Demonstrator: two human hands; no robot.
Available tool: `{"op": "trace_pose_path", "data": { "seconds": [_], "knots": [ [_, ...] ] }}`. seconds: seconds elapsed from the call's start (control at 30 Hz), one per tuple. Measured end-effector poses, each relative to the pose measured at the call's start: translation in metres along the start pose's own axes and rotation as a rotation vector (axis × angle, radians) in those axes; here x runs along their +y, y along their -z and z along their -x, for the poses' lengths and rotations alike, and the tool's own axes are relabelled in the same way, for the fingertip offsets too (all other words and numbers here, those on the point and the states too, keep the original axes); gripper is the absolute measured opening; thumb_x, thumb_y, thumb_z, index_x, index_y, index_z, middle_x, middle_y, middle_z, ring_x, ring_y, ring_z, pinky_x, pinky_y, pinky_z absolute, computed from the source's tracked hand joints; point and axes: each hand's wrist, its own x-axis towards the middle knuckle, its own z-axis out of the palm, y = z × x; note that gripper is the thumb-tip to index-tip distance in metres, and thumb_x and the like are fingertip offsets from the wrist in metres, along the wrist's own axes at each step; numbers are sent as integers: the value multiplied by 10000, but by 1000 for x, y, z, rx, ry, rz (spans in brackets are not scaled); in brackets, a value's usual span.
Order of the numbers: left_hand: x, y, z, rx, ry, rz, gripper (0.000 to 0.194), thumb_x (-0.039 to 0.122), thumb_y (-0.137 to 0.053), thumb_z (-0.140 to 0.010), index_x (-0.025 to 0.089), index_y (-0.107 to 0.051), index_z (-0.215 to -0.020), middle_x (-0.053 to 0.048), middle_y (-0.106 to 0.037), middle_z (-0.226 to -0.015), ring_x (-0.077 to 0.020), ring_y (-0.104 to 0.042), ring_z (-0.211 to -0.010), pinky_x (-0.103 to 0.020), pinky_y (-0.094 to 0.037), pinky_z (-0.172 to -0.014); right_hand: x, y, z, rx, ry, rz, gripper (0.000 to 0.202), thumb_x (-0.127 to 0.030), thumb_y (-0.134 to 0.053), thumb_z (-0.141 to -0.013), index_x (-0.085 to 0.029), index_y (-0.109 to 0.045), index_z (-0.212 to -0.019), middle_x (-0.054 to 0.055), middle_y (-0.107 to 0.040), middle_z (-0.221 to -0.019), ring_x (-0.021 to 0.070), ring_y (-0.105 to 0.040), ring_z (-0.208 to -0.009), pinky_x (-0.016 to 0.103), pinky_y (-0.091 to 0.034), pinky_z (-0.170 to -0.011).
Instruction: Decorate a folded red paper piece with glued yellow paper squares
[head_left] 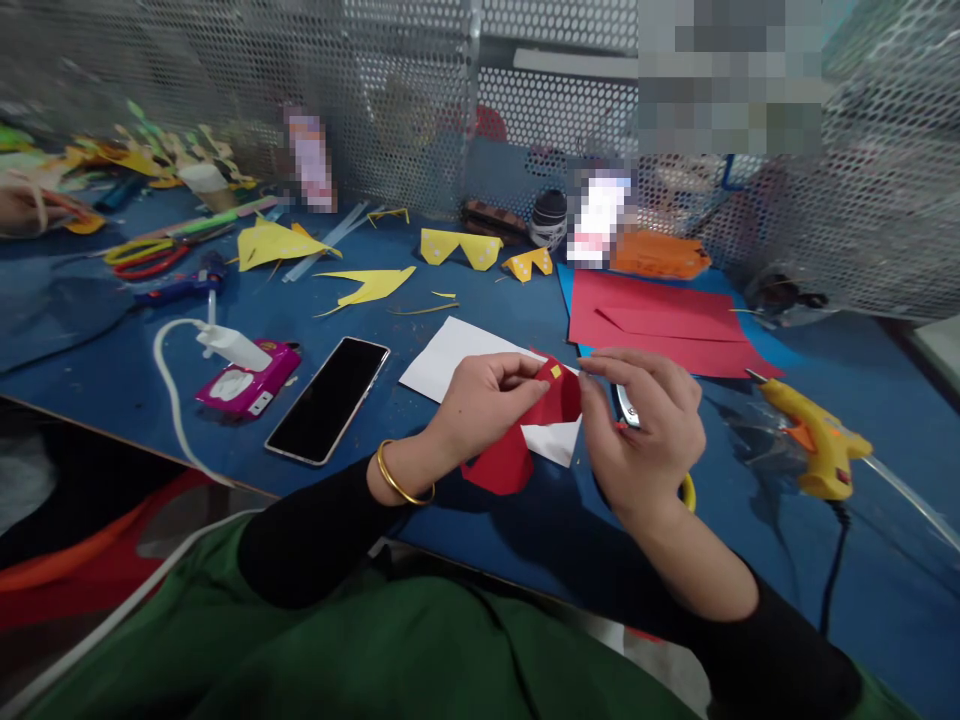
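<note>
My left hand (491,405), with a gold bangle at the wrist, pinches a folded red paper piece (551,400) that carries a small yellow square near its top. More red paper (499,465) hangs below that hand, over the blue table. Close to the right edge of the red piece is my right hand (645,425), its thumb and index fingertips pressed together; whatever they hold is too small to make out. White paper (442,358) lies beneath the left hand and the red piece. Partly hidden behind my right hand is a tool with a silver part (626,405).
A black phone (328,400) and a magenta power socket (251,380) lie left. Yellow cutouts (461,248) lie behind, red sheets (660,320) at back right. A yellow glue gun (817,435) sits right, its cord running forward. Another person's hand (22,210) is at far left.
</note>
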Motion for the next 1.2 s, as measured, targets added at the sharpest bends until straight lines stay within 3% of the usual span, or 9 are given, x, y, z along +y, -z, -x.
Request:
{"op": "trace_pose_path", "data": {
  "seconds": [0.13, 0.23, 0.43, 0.77, 0.83, 0.9, 0.97, 1.07, 1.2],
  "knots": [
    [-1, 3, -3, 8, 26, 117, 171, 209, -681, -815, 132, -767, -942, -77, -791, -916, -150, -714, -755, -289, -582, -747, 0, 3, 2, -75, 114, -49, 447, -159, -521, -929, -245, -550, -1368, 40, -786, -1103, 257, -665, -1192, 515, -390, -1115],
    [-1, 4, -4, 35, 0, 113, 195, 206, -681, -811, 130, -775, -965, -83, -792, -936, -164, -725, -803, -310, -589, -796, -1, 6, 5, -136, 213, -51, 580, -200, -478, -916, -246, -428, -1492, 35, -781, -1152, 270, -613, -1297, 545, -312, -1177],
    [-1, 6, -3, 24, 2, 108, 223, 194, -676, -823, 150, -778, -1016, -70, -800, -933, -164, -741, -812, -310, -598, -805, -4, 9, 6, -265, 238, -11, 670, -244, -538, -866, -368, -384, -1506, 25, -740, -1269, 319, -556, -1368, 560, -226, -1214],
    [2, 5, -3, 29, 7, 78, 215, 196, -673, -833, 132, -780, -1008, -76, -799, -931, -154, -731, -783, -283, -595, -759, -2, 10, 3, -217, 230, -27, 539, -223, -494, -920, -322, -460, -1449, 36, -738, -1246, 299, -584, -1329, 553, -265, -1193],
    [4, 5, -2, 34, 21, 82, 201, 209, -687, -832, 127, -778, -991, -80, -798, -932, -153, -729, -780, -274, -595, -740, 1, 10, 0, -117, 136, 2, 408, -229, -485, -948, -285, -550, -1347, 50, -760, -1138, 285, -660, -1190, 548, -355, -1124],
    [4, 5, -2, 51, 28, 92, 203, 212, -699, -829, 128, -775, -997, -79, -800, -933, -153, -732, -777, -267, -597, -720, 4, 10, -4, -55, -73, 7, 293, -296, -543, -952, -239, -625, -1227, 61, -763, -967, 266, -704, -972, 513, -462, -982],
    [4, 5, -2, 71, 21, 117, 217, 212, -698, -833, 136, -770, -1023, -77, -805, -953, -159, -743, -787, -275, -606, -723, 6, 9, -9, -104, -346, -97, 291, -394, -613, -922, -215, -658, -1147, 48, -737, -827, 235, -686, -793, 448, -513, -810],
    [3, 6, -2, 81, -9, 100, 230, 221, -687, -848, 147, -767, -1049, -81, -808, -990, -171, -754, -817, -295, -613, -754, 6, 5, -12, -274, -673, -406, 363, -445, -693, -846, -201, -661, -1112, 18, -704, -751, 198, -660, -715, 375, -506, -689],
    [1, 5, -3, 75, -33, 35, 216, 214, -690, -839, 156, -772, -1030, -78, -804, -1023, -157, -737, -828, -283, -593, -762, 6, -2, -9, -330, -815, -634, 429, -383, -754, -762, -187, -652, -1128, -3, -684, -751, 170, -651, -733, 354, -506, -708]
  ]
}}
